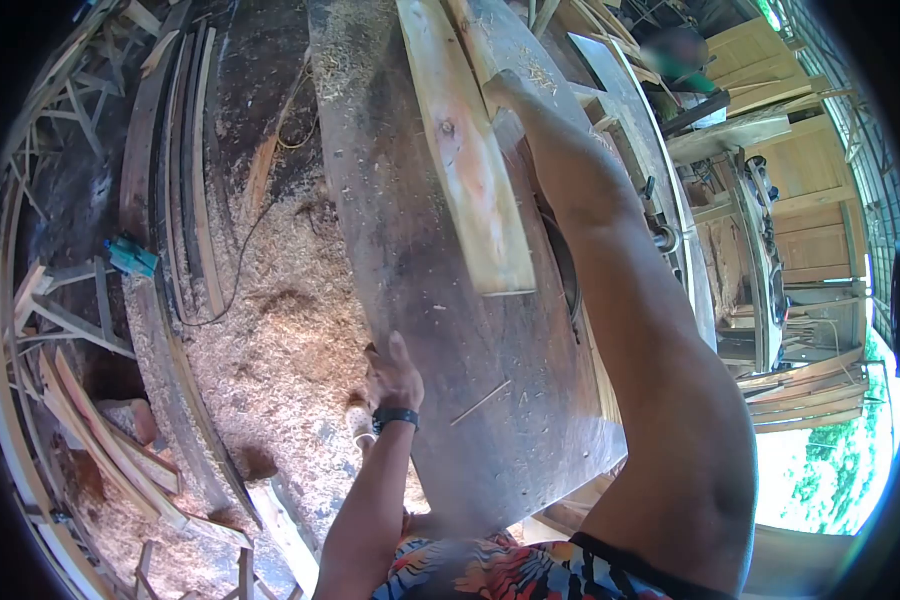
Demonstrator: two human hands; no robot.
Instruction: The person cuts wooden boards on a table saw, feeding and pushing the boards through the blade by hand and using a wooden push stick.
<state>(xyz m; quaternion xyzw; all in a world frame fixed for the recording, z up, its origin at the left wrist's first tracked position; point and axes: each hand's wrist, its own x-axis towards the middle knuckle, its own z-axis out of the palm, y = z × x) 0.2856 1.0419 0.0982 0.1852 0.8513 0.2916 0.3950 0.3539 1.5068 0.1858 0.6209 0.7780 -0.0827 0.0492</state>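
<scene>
I've got the plank (470, 170) lying lengthwise on the table (385, 220), right hand (504, 92) up at its far right side, grip too small to make out, left hand (396, 382) at the table's left edge, its grip unclear to me, shavings (295, 345) beyond.

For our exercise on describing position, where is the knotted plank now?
In the head view, the knotted plank lies on the worktable, upper middle, just left of the person's right hand and farther up the picture than the left hand.
</scene>
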